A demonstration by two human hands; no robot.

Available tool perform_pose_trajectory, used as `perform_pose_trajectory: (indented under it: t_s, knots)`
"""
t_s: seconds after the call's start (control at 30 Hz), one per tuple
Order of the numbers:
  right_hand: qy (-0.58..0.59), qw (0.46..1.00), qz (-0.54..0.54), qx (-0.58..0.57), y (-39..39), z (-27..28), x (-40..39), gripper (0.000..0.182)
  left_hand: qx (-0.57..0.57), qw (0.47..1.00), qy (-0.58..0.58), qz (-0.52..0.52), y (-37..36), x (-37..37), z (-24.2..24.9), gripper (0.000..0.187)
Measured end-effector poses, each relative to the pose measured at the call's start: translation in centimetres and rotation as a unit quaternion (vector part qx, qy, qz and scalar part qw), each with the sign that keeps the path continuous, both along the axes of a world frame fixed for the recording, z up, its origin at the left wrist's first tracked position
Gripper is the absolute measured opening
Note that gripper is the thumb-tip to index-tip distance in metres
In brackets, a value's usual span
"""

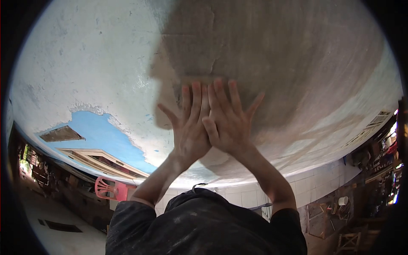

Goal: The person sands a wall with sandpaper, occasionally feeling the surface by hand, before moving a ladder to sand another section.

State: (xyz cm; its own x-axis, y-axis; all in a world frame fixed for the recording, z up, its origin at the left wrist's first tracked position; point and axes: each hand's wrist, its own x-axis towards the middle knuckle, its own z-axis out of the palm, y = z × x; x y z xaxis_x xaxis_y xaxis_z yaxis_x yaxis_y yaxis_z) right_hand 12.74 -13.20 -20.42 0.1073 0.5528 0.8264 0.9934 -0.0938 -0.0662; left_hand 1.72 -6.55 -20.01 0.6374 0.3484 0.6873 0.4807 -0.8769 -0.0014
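Both bare hands lie side by side, backs to the camera, on a large pale wall (110, 55) with worn paint. My left hand (191, 129) is open, its fingers stretched out and one splayed to the left. My right hand (229, 125) is also open, with one finger splayed to the right and its thumb over the inner edge of the left hand. A thin brownish strip (206, 79) shows at the middle fingertips; what it is, and whether anything lies under the palms, I cannot make out. Dark shadow covers the surface around them.
Bright blue paint (91, 127) shows at the left beside a pale frame (102, 161). A red plastic chair (111, 189) stands lower left. White tiles (314, 182) run along the base. At lower right are a white container (343, 200) and a wooden stool (349, 242).
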Motion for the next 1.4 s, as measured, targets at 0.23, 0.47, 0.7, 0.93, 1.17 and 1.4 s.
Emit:
perform_pose_trajectory:
  t_s: [0.23, 0.47, 0.7, 0.93, 1.17, 1.4]
  knots:
    - [0.016, 0.999, 0.031, 0.002, -0.2, -2.8, 0.6, 0.057, 0.012, 1.000, 0.024, 0.006, 0.0, 0.1, -3.0, 0.064]
    - [-0.025, 1.000, 0.007, -0.001, -0.7, -0.4, 2.1, 0.055, 0.019, 1.000, -0.003, -0.011, -0.2, 1.4, -1.8, 0.066]
    - [-0.019, 0.999, 0.039, -0.029, -1.0, -5.2, 2.2, 0.055, -0.026, 1.000, -0.008, -0.016, -0.7, 0.5, -6.3, 0.074]
    - [-0.067, 0.995, 0.035, -0.060, -1.4, -4.2, 2.9, 0.052, -0.094, 0.995, 0.006, -0.029, -0.6, 0.3, -6.2, 0.073]
    - [-0.078, 0.994, 0.046, -0.062, -1.4, -2.2, 2.8, 0.053, -0.088, 0.995, -0.041, -0.038, -0.7, 0.7, -5.5, 0.072]
    - [-0.081, 0.995, 0.059, 0.011, 1.0, 2.4, 1.6, 0.053, -0.016, 0.997, -0.081, 0.003, 1.6, 0.4, -0.4, 0.071]
